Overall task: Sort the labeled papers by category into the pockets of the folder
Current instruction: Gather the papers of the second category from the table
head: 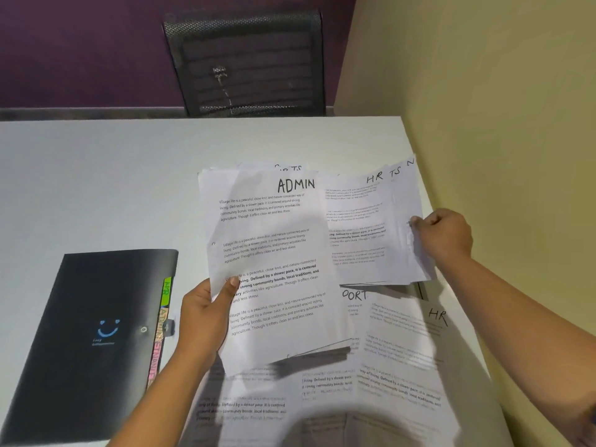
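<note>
Above the white table (pixel 96 175), left hand (pixel 206 314) pinching white printed ADMIN sheet (pixel 274 269), right hand (pixel 445 237) gripping fanned HR papers (pixel 364 227), probably comparing labels before filing into closed black folder (pixel 80 333).

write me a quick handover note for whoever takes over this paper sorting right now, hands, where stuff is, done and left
Left hand: grip shut on the ADMIN sheet, held up over the table.
Right hand: grip shut on the right edge of a fanned bunch with HR and TS headings showing.
More labeled sheets lie loose on the table below, one headed HR.
The black folder lies closed at left, its colored tabs sticking out of the right edge; HR and ADMIN tabs readable.
Done: no sheet visibly filed.
Left: open the folder, put ADMIN in its pocket, then sort the rest by heading.
</note>
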The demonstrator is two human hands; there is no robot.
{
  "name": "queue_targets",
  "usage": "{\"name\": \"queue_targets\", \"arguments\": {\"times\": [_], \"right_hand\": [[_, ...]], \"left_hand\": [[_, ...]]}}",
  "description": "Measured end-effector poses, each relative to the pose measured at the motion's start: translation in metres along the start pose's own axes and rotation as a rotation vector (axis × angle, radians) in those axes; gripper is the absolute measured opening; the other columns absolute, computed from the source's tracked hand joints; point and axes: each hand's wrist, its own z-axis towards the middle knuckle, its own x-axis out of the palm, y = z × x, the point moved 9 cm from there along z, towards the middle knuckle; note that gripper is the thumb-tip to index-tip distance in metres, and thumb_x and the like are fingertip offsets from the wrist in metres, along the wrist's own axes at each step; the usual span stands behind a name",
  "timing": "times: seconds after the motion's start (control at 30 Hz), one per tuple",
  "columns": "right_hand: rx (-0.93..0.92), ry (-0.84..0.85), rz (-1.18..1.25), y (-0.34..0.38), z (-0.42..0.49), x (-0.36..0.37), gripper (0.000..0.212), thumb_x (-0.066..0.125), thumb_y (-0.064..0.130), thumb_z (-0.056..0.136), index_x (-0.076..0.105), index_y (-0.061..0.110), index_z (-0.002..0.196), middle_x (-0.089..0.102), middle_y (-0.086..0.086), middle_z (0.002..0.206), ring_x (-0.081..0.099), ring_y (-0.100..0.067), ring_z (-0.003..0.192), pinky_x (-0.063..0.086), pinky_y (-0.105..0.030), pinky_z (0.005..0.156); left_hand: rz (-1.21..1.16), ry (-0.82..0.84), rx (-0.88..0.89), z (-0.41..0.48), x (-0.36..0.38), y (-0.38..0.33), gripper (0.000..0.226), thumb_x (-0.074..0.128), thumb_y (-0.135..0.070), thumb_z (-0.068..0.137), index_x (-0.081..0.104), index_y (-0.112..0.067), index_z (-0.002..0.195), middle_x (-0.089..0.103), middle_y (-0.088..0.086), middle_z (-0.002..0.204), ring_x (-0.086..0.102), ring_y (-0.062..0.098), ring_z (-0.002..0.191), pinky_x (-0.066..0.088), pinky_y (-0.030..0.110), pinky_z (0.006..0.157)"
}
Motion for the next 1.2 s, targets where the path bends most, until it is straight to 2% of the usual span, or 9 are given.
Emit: {"name": "queue_targets", "arguments": {"times": [0.07, 0.2, 0.3, 0.47, 0.6, 0.8, 0.93, 1.13, 1.2], "right_hand": [[-0.038, -0.035, -0.054, 0.006, -0.002, -0.016, 0.008, 0.068, 0.026, 0.087, 0.066, 0.018, 0.087, 0.069, -0.004, 0.084, 0.067, -0.034, 0.084, 0.041, -0.029, 0.064], [-0.083, -0.109, -0.151, 0.015, -0.011, -0.052, 0.029, 0.060, 0.016, 0.091, 0.070, 0.019, 0.119, 0.073, -0.011, 0.108, 0.067, -0.034, 0.093, 0.042, -0.028, 0.071], [-0.099, -0.185, -0.139, 0.020, -0.023, -0.086, 0.028, 0.054, 0.013, 0.092, 0.072, 0.019, 0.113, 0.074, -0.015, 0.103, 0.059, -0.032, 0.079, 0.040, -0.029, 0.067], [-0.308, -0.362, 0.074, 0.037, -0.065, -0.156, 0.021, 0.056, 0.016, 0.093, 0.071, 0.012, 0.109, 0.070, -0.009, 0.089, 0.060, -0.025, 0.074, 0.041, -0.026, 0.068], [-0.299, -0.384, 0.507, 0.022, -0.101, -0.192, 0.015, 0.066, 0.017, 0.089, 0.070, 0.015, 0.104, 0.064, 0.009, 0.074, 0.054, 0.007, 0.057, 0.045, -0.011, 0.063], [-0.103, 0.054, 0.712, -0.003, -0.179, -0.143, 0.006, 0.064, 0.004, 0.093, 0.066, 0.007, 0.096, 0.068, -0.001, 0.068, 0.056, -0.007, 0.051, 0.046, -0.011, 0.048], [-0.053, 0.305, 0.680, -0.013, -0.219, -0.093, 0.013, 0.061, -0.005, 0.092, 0.067, 0.007, 0.095, 0.072, 0.001, 0.065, 0.064, -0.004, 0.052, 0.049, -0.013, 0.049], [0.068, 0.600, 0.596, -0.025, -0.243, -0.048, 0.028, 0.068, 0.009, 0.091, 0.061, 0.012, 0.119, 0.076, -0.007, 0.108, 0.076, -0.018, 0.088, 0.058, -0.025, 0.064], [0.101, 0.707, 0.647, -0.021, -0.252, -0.041, 0.024, 0.061, 0.009, 0.096, 0.063, 0.005, 0.119, 0.077, -0.011, 0.106, 0.077, -0.021, 0.081, 0.057, -0.021, 0.058]], "left_hand": [[-0.002, 0.011, 0.016, -0.008, -0.001, -0.004, 0.009, 0.067, -0.020, 0.091, 0.074, -0.024, 0.096, 0.078, -0.008, 0.088, 0.074, 0.014, 0.086, 0.058, 0.030, 0.071], [-0.004, 0.020, 0.045, -0.024, -0.001, -0.012, 0.011, 0.065, -0.020, 0.093, 0.073, -0.025, 0.097, 0.078, -0.013, 0.087, 0.074, 0.007, 0.084, 0.057, 0.021, 0.065], [-0.001, 0.027, 0.072, -0.036, 0.000, -0.019, 0.012, 0.065, -0.021, 0.093, 0.073, -0.023, 0.101, 0.078, -0.010, 0.091, 0.073, 0.009, 0.087, 0.057, 0.026, 0.071], [-0.017, 0.025, 0.077, -0.053, 0.003, -0.024, 0.011, 0.064, -0.020, 0.093, 0.070, -0.029, 0.093, 0.075, -0.022, 0.074, 0.071, 0.000, 0.070, 0.052, 0.013, 0.052], [-0.025, 0.048, 0.066, -0.063, 0.004, -0.021, 0.010, 0.064, -0.022, 0.093, 0.070, -0.031, 0.093, 0.076, -0.021, 0.078, 0.073, 0.003, 0.074, 0.055, 0.019, 0.056], [-0.057, 0.103, 0.014, -0.085, 0.010, -0.010, 0.019, 0.066, -0.016, 0.092, 0.072, -0.019, 0.109, 0.078, -0.001, 0.101, 0.074, 0.023, 0.095, 0.058, 0.050, 0.086], [-0.087, 0.203, -0.032, -0.099, 0.023, -0.007, 0.023, 0.067, -0.012, 0.091, 0.070, -0.019, 0.112, 0.077, 0.001, 0.106, 0.074, 0.023, 0.096, 0.058, 0.049, 0.087], [-0.102, 0.377, -0.067, -0.117, 0.038, -0.012, 0.031, 0.073, -0.014, 0.086, 0.070, -0.019, 0.117, 0.075, 0.008, 0.111, 0.071, 0.029, 0.102, 0.056, 0.054, 0.090], [-0.112, 0.426, -0.066, -0.122, 0.041, -0.015, 0.033, 0.072, -0.009, 0.087, 0.069, -0.017, 0.119, 0.074, 0.009, 0.112, 0.071, 0.029, 0.103, 0.057, 0.051, 0.089]]}}
